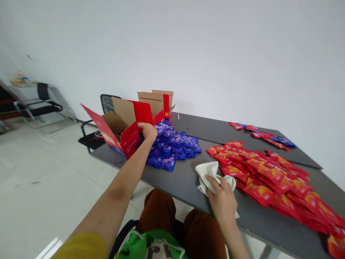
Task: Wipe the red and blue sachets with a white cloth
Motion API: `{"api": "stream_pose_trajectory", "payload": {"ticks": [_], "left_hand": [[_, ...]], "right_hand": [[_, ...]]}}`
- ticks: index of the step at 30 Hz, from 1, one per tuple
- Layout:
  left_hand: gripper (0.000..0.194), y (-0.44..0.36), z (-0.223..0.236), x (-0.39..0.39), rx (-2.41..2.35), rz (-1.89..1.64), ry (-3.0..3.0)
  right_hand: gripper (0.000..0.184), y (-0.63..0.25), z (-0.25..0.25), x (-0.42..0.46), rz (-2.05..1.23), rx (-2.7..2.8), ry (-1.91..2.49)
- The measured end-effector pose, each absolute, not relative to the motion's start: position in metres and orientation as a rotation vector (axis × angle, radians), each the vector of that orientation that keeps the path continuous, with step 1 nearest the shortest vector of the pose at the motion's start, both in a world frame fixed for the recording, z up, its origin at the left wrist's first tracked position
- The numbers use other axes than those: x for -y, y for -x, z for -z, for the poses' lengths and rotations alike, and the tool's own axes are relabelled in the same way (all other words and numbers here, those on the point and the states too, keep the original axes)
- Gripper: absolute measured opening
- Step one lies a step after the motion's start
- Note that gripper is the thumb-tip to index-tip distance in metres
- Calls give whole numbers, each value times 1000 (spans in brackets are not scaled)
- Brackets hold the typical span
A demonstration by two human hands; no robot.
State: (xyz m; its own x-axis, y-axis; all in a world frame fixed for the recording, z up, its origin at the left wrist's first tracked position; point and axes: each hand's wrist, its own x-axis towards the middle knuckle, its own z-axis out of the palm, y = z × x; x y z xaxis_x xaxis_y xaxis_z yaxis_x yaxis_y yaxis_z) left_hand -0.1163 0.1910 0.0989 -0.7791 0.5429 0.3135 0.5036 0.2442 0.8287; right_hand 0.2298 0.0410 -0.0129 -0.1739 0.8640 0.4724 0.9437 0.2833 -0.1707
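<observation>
My left hand (147, 131) reaches to the near open red cardboard box (130, 139) and grips its side wall, some fingers hidden. Right beside that hand lies a heap of blue packets (175, 142). On the grey table my right hand (222, 198) presses down on a crumpled white cloth (208, 171), its fingers bent into the folds. A long pile of red packets (269, 172) spreads just right of the cloth.
More open boxes (167, 104) stand behind the near one. A few red and blue packets (269, 138) lie along the back of the table (185, 176). A black chair (93, 138) stands beyond the left end, another chair (43, 104) by the wall.
</observation>
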Motion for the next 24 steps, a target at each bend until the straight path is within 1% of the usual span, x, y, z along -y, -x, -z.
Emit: {"api": "stream_pose_trajectory", "payload": {"ticks": [3,6,8,10,13,16,19,22,24], "left_hand": [[56,118,-93,-187,-2635,-1390,-899],[54,118,-103,-175,-2759,-1259,-907],[47,114,-116,-164,-2836,-1148,-982],[35,107,-130,-154,-2857,-1009,-1157],[30,88,-150,-146,-2723,-845,-1567],[31,63,-162,-150,-2386,-608,-2002],[34,34,-164,-161,-2065,-285,-2225],[34,7,-151,-164,-2049,-43,-2367],[33,-8,-134,-159,-2072,-5,-2452]], "right_hand": [[41,-231,18,-44,226,2070,1586],[41,-232,22,-46,168,2034,1585],[41,-234,20,-45,51,1993,1571],[40,-235,10,-42,-104,1911,1491],[36,-230,-11,-36,-230,1761,1283],[37,-218,-26,-35,-212,1793,1163],[48,-205,-25,-37,-197,2028,1325],[63,-204,-22,-35,-246,2209,1635],[67,-218,-32,-30,-322,2288,1681]]}}
